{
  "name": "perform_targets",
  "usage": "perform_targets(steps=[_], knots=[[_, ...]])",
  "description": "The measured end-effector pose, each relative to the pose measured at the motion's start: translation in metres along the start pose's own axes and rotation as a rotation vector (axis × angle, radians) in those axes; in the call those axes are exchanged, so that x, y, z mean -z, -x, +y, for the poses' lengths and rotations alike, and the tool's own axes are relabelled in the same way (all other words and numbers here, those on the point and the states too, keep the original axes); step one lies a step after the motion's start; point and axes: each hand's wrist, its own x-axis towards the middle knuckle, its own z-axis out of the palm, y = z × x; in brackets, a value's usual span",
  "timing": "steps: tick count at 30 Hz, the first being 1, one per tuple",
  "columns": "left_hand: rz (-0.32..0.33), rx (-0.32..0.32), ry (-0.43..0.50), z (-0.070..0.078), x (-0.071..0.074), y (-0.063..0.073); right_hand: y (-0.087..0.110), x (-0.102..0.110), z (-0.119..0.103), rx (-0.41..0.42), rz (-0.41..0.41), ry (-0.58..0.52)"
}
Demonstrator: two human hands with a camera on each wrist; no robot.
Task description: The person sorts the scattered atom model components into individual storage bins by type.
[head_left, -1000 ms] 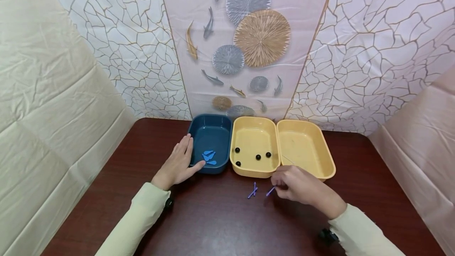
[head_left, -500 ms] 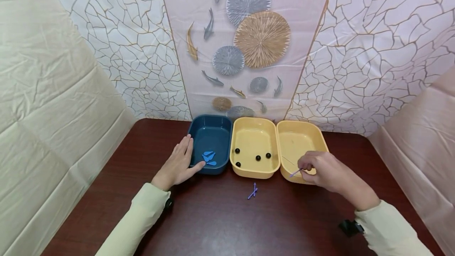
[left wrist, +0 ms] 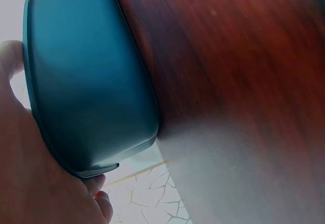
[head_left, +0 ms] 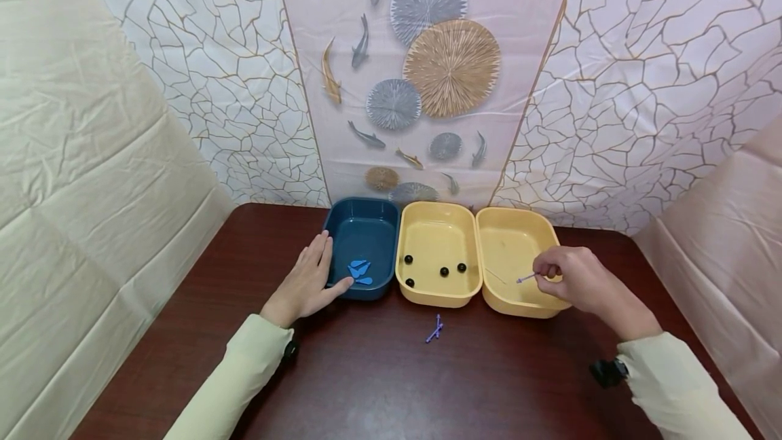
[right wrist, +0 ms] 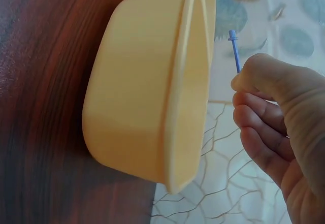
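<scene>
My right hand [head_left: 577,280] pinches a small purple plastic stick [right wrist: 235,54] between thumb and fingertips, over the front part of the right yellow bin [head_left: 510,219]. In the right wrist view the stick's collared end points away from the fingers, above the bin's rim. My left hand [head_left: 302,284] rests on the left rim of the dark blue bin [head_left: 364,206], fingers straight and thumb across the front corner. Several flat blue drop-shaped pieces [head_left: 359,268] lie inside that bin. More purple sticks [head_left: 436,329] lie crossed on the table.
Between the other two bins stands a middle yellow bin [head_left: 436,223] with several black balls [head_left: 444,271] in it. A thin line-like mark or object [head_left: 496,276] shows in the right bin. The dark wooden table [head_left: 391,386] meets a patterned cloth [head_left: 449,66] behind.
My right hand has carried the purple stick from the table beside the other sticks, rightward and up, over the right yellow bin. The left hand stays on the blue bin.
</scene>
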Motion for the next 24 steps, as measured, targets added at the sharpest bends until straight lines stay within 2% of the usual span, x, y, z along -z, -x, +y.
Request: perform_targets(steps=[4,13,24], knots=[[0.0,-0.002,-0.003,-0.001,0.0,0.0,-0.005,-0.006,0.009,-0.091,-0.04,-0.012],[0.009,-0.015,-0.006,-0.001,0.001,-0.001,-0.017,-0.031,0.033,-0.235,-0.062,-0.056],[-0.001,-0.015,-0.005,0.002,0.0,0.001,-0.023,-0.066,0.037,-0.29,-0.169,-0.099]])
